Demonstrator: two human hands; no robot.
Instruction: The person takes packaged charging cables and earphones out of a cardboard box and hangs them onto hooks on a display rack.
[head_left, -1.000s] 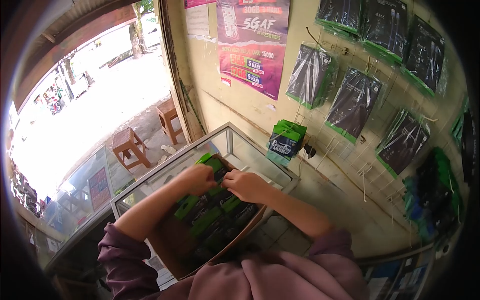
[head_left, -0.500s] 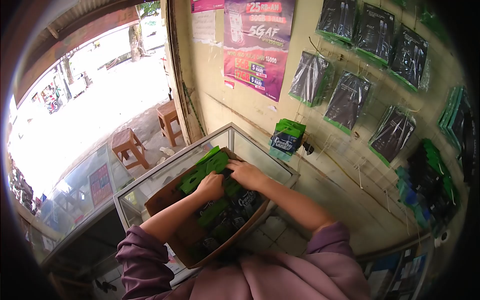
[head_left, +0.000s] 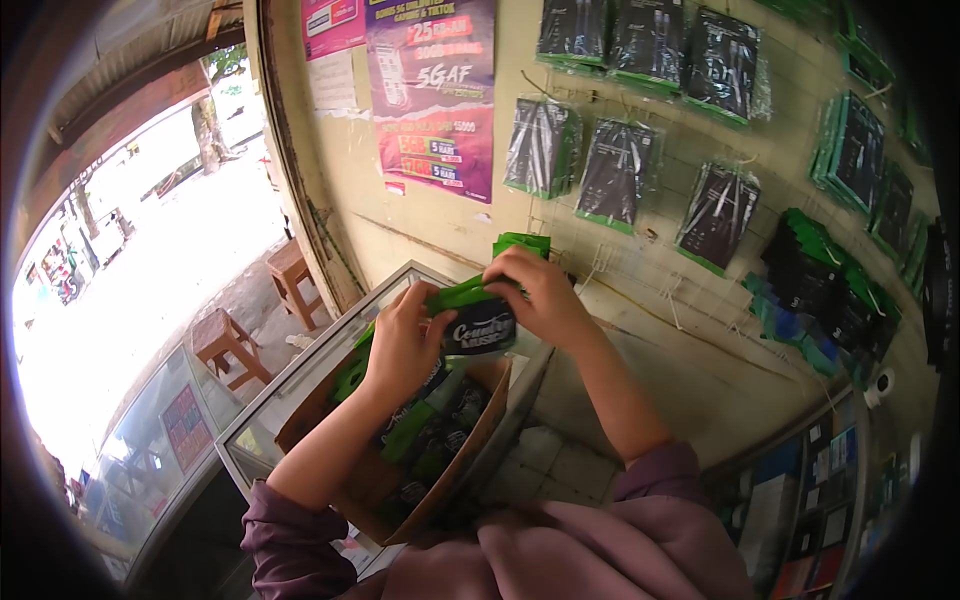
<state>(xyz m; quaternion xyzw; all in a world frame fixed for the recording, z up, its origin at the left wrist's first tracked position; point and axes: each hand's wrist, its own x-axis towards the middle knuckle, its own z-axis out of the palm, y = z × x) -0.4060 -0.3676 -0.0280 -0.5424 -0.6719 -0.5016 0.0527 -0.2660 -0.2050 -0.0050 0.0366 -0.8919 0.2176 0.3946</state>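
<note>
Both my hands are raised above an open cardboard box (head_left: 470,450). Between them is a green-and-black packet (head_left: 482,332) printed "Country Music". The fingers of my left hand (head_left: 402,335) pinch its left end. My right hand (head_left: 538,295) grips the green top edge at the other end, its fingers bent over. Whether more than one packet is in my hands, I cannot tell. More green-and-black packets (head_left: 425,425) lie in the box below, partly covered by my left arm. Just behind my right hand, a green packet (head_left: 522,242) shows at the wall.
The box rests on a glass display case (head_left: 235,440). Plastic-wrapped accessory packs (head_left: 617,170) hang in rows on the wall, beside a purple poster (head_left: 435,110). Two brown stools (head_left: 225,342) stand by the doorway at left. A shelf of boxes (head_left: 815,490) is at lower right.
My hands have come up out of the box, bringing the Country Music packet with them. My view has turned to the right.
</note>
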